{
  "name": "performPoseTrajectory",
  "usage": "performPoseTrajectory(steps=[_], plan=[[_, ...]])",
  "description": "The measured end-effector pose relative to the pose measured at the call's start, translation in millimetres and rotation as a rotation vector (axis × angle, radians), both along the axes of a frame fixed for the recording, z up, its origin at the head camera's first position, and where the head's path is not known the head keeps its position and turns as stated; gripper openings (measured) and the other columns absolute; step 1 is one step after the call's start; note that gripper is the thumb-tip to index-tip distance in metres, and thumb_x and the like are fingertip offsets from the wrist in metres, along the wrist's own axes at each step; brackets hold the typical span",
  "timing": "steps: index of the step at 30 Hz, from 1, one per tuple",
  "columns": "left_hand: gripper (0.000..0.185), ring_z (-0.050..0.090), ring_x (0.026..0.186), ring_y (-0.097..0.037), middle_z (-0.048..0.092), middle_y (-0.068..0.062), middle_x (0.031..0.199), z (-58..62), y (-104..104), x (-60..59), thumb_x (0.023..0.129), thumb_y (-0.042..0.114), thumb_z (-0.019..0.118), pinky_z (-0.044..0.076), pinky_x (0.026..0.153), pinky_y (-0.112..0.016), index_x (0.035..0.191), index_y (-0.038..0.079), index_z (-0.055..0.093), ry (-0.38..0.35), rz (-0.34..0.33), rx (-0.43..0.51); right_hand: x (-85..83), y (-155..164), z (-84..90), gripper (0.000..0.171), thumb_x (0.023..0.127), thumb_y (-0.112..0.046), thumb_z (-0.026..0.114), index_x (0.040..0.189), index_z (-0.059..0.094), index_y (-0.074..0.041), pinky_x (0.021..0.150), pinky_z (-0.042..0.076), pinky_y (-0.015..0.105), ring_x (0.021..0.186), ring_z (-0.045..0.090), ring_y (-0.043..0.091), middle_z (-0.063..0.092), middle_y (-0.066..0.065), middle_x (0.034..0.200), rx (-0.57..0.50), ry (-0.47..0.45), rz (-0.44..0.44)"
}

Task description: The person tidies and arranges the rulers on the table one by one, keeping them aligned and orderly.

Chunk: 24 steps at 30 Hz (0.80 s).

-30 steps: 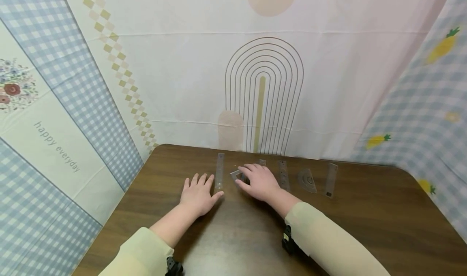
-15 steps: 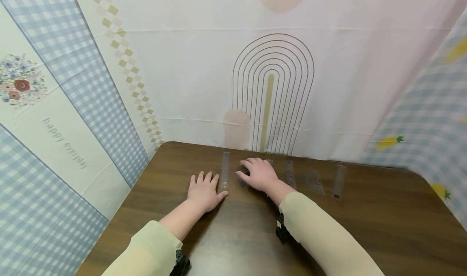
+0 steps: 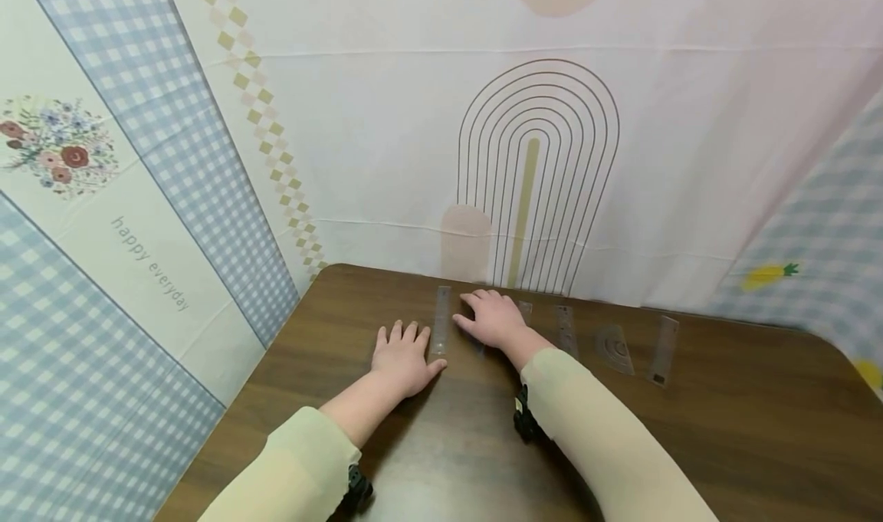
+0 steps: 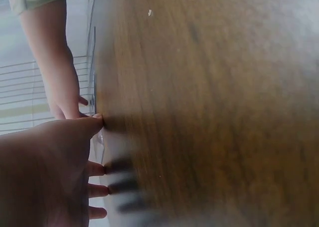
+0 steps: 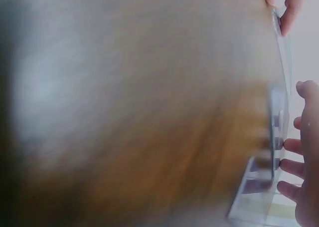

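Observation:
My left hand [image 3: 402, 361] lies flat on the wooden table, fingers spread, with its thumb near the lower end of a clear ruler [image 3: 441, 320]. To the right of that ruler, my right hand [image 3: 493, 319] reaches over a clear plastic set square [image 5: 272, 137], which it mostly hides in the head view. Seen from the right wrist, the fingers [image 5: 293, 165] are extended at the set square's edge, and the thumb stands apart from them. The end of another clear strip [image 3: 526, 307] shows just beyond the right hand.
Farther right lie a clear ruler with cut-outs [image 3: 566, 330], a clear protractor [image 3: 615, 348] and another clear ruler [image 3: 664, 350], spaced in a row. Behind the table's [image 3: 552, 430] far edge hangs a patterned cloth [image 3: 386, 139].
My right hand has shifted left toward the leftmost ruler and now covers more of the set square. The left hand stays beside that ruler. The head view has turned a little left.

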State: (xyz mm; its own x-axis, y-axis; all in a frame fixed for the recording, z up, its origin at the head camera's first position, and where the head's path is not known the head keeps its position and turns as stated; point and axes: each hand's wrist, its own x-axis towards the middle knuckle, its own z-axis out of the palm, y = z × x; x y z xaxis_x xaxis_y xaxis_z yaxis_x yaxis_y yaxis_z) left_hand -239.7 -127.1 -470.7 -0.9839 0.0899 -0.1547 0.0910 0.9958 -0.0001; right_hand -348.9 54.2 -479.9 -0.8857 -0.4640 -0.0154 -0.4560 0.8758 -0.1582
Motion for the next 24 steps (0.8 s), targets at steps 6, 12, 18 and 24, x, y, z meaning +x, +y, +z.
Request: performPoseTrajectory(steps=[6,12,18,24], plan=[[0.079,0.023,0.147,-0.037,0.034,-0.009,0.158,-2.2,-2,-1.5,0.094,0.070,0.043,0.015,0.116,-0.060,0.155,0.020,0.037,0.015,-0.011,-0.013,-5.3,-16,-0.3,0.066,0.098,-0.058,0.049,0.150,0.045,-0.016,0.110,0.032,0.054,0.139,0.038,0.032,0.043,0.009,0.151,-0.012,-0.027,-0.004],[0.078,0.023,0.147,-0.036,0.034,-0.010,0.158,-0.9,0,-0.8,0.094,0.069,0.045,0.015,0.116,-0.060,0.155,0.019,0.038,0.010,-0.015,0.001,-6.8,-28,-1.4,0.069,0.098,-0.058,0.049,0.152,0.042,-0.016,0.112,0.029,0.054,0.141,0.036,0.031,0.042,0.010,0.152,-0.014,-0.049,-0.033],[0.078,0.024,0.147,-0.037,0.034,-0.010,0.158,-0.3,2,-1.1,0.095,0.068,0.045,0.016,0.116,-0.059,0.155,0.019,0.038,0.012,-0.004,0.006,-9.3,-37,-0.5,0.067,0.099,-0.057,0.048,0.152,0.041,-0.017,0.110,0.031,0.053,0.139,0.037,0.032,0.042,0.011,0.149,0.002,-0.041,-0.053],[0.078,0.023,0.147,-0.037,0.031,-0.010,0.160,-1.2,2,-3.8,0.095,0.068,0.044,0.015,0.116,-0.059,0.156,0.019,0.036,0.006,0.004,0.007,-13.9,-43,1.3,0.064,0.100,-0.054,0.047,0.153,0.041,-0.019,0.108,0.034,0.053,0.136,0.038,0.033,0.042,0.012,0.147,0.033,-0.025,-0.066]])
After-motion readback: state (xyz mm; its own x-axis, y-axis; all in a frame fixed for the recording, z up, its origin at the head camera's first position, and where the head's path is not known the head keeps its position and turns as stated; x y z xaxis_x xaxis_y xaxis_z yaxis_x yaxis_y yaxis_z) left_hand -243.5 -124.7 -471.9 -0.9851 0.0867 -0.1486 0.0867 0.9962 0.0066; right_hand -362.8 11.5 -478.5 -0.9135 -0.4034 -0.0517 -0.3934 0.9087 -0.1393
